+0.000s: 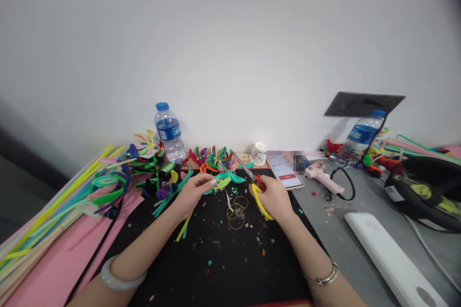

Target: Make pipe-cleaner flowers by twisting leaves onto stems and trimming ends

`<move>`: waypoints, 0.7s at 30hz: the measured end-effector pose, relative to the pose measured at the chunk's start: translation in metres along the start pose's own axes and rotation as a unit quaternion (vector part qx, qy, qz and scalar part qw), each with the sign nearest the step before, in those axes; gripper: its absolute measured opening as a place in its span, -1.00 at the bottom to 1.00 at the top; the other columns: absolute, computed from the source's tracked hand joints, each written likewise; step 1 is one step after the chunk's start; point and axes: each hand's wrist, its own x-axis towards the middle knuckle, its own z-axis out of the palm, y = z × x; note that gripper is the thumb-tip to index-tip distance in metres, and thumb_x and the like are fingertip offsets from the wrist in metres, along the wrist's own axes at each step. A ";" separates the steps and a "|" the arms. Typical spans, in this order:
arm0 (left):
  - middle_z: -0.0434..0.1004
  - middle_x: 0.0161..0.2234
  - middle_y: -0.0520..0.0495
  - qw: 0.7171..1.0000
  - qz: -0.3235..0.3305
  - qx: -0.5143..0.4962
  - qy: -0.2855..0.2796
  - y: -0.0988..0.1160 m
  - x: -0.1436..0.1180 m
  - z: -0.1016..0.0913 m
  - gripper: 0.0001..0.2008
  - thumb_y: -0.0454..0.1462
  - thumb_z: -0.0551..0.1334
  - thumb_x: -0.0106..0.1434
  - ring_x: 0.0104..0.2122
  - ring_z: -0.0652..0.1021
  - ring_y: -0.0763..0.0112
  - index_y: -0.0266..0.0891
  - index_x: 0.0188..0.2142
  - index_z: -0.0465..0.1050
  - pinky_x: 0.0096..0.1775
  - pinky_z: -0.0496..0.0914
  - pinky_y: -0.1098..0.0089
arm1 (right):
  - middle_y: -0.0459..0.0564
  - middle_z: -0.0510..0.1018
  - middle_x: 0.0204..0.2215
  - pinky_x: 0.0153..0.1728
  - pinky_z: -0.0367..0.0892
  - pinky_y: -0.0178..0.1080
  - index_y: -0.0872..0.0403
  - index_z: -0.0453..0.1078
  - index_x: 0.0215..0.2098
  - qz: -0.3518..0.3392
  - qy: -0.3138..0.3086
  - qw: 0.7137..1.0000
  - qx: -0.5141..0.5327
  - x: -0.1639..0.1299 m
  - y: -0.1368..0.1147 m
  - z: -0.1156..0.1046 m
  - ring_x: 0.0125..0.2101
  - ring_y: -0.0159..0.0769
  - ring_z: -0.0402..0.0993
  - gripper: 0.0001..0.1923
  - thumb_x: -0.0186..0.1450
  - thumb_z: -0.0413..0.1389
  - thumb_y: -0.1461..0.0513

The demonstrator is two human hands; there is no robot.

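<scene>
My left hand (194, 195) is closed in a pinch on a pipe cleaner piece (224, 183) with yellow and teal leaf-shaped loops. Below the palm stick out its yellow and teal stem ends (185, 228). In my right hand (276, 200) is a pair of scissors (248, 170), with red and yellow handles and the blades pointing up and left. The blade tips are apart from the piece. Between the hands, thin gold-coloured rings or wire loops (236, 219) lie on the black mat (223, 276). Colourful pipe cleaner flowers (212, 158) sit just behind.
At left are long pipe cleaners (65, 192) on pink sheets (90, 254) and a water bottle (169, 132). A paper cup (258, 153), a phone (284, 172), a pink glue gun (326, 180), a white case (392, 259) and a black helmet-like object (425, 196) stand right. Scraps litter the mat.
</scene>
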 end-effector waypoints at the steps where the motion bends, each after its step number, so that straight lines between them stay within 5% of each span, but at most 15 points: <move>1: 0.45 -0.43 -0.01 1.000 -0.003 -0.003 0.006 -0.001 0.000 0.000 -0.77 -0.15 0.32 0.03 -0.37 0.44 0.40 -0.27 -0.38 0.48 -0.30 0.28 0.42 | -0.06 0.42 -0.58 -0.56 -0.06 -0.32 0.08 0.28 -0.54 0.024 0.010 1.000 -0.001 0.001 0.002 0.000 -0.57 -0.37 0.25 -0.77 0.17 0.05 0.11; 7: 0.51 -0.29 -0.06 1.000 -0.010 -0.024 -0.011 0.000 -0.002 0.006 -0.70 -0.19 0.32 0.04 -0.26 0.49 0.37 -0.22 -0.20 0.47 -0.22 0.32 0.40 | 0.05 0.50 -0.43 -0.46 0.11 -0.31 0.11 0.40 -0.34 0.069 0.008 0.997 0.018 0.005 0.014 0.009 -0.42 -0.24 0.40 -0.77 0.16 0.09 0.11; 10: 0.50 -0.29 -0.05 0.999 -0.026 -0.011 -0.025 0.002 -0.004 0.009 -0.69 -0.19 0.31 0.05 -0.35 0.49 0.42 -0.22 -0.19 0.44 -0.37 0.34 0.47 | 0.06 0.49 -0.39 -0.38 0.18 -0.29 0.13 0.41 -0.30 0.068 0.007 0.997 0.040 0.006 0.018 0.013 -0.35 -0.21 0.41 -0.80 0.15 0.11 0.19; 15: 0.40 -0.48 0.11 0.997 -0.060 -0.038 -0.029 0.003 -0.008 0.013 -0.75 -0.19 0.32 0.04 -0.53 0.47 0.53 -0.21 -0.30 0.36 -0.48 0.39 0.50 | 0.08 0.44 -0.32 -0.22 0.21 -0.25 0.14 0.39 -0.32 -0.014 0.093 0.988 0.119 0.005 0.009 0.004 -0.25 -0.22 0.36 -0.85 0.23 0.00 0.26; 17: 0.41 -0.50 0.11 0.996 -0.066 -0.048 -0.023 0.003 -0.010 0.016 -0.77 -0.20 0.32 0.04 -0.49 0.50 0.50 -0.22 -0.36 0.33 -0.39 0.44 0.45 | 0.01 0.44 -0.38 -0.36 0.22 -0.31 0.12 0.36 -0.29 -0.057 0.056 0.979 0.187 0.000 -0.002 0.000 -0.41 -0.32 0.35 -0.85 0.25 -0.02 0.25; 21: 0.42 -0.51 0.10 0.995 -0.063 -0.070 -0.016 0.003 -0.015 0.024 -0.77 -0.23 0.33 0.04 -0.46 0.49 0.54 -0.27 -0.48 0.29 -0.31 0.45 0.45 | -0.18 0.32 -0.61 -0.55 0.12 -0.39 0.08 0.31 -0.39 -0.136 -0.131 0.936 0.298 -0.010 -0.021 0.003 -0.60 -0.44 0.21 -0.90 0.24 0.00 0.24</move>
